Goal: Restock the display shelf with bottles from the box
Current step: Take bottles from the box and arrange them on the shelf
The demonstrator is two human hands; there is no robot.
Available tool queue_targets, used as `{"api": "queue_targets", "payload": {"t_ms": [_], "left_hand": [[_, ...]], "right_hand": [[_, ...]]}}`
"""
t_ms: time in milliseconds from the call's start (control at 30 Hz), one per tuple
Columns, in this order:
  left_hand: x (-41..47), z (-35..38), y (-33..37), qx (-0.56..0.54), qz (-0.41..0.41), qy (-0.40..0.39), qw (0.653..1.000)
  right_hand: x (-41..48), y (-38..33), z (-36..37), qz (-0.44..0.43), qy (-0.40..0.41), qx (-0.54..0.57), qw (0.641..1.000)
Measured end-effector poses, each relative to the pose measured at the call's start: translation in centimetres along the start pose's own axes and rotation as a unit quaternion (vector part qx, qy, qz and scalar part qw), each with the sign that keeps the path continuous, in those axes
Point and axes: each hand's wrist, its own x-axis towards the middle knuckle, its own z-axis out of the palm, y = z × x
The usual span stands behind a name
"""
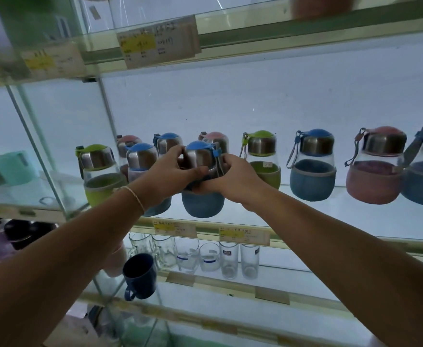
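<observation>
A round glass bottle with a blue sleeve and blue-topped steel cap [202, 204] stands at the front of the glass display shelf [330, 221]. My left hand [173, 171] grips its neck from the left. My right hand [230, 179] grips it from the right, by the cap strap. Around it stand several like bottles: a green one [100, 176] at the left, a blue one [141, 159] just behind my left hand, a green one [263, 159], a blue one [313, 169] and a pink one [375, 169] to the right. The box is out of view.
Price tags [158, 41] hang on the shelf edge above. The shelf below holds clear glasses [228, 256] and mugs, and a dark blue mug [139, 276]. A glass divider [42, 151] closes off the left bay, which holds a teal container [12, 166].
</observation>
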Motion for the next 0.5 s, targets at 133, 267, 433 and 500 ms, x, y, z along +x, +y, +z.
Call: {"api": "queue_targets", "payload": {"t_ms": [133,267,433,500], "left_hand": [[-0.2,-0.1,0.2,0.02,-0.004,0.0,1.0],[-0.8,-0.1,0.6,0.048,-0.002,0.013,0.999],[-2.6,-1.5,0.1,0.115,0.048,0.05,0.991],[-3.6,-2.7,0.1,0.118,0.065,0.057,0.989]], "right_hand": [[-0.3,-0.2,-0.1,0.005,-0.01,-0.006,1.0],[-0.9,-0.9,0.1,0.016,-0.018,-0.01,1.0],[-2.2,-3.1,-0.6,0.02,0.03,-0.02,0.999],[-2.8,-4.5,-1.1,0.0,0.092,-0.033,0.995]]}}
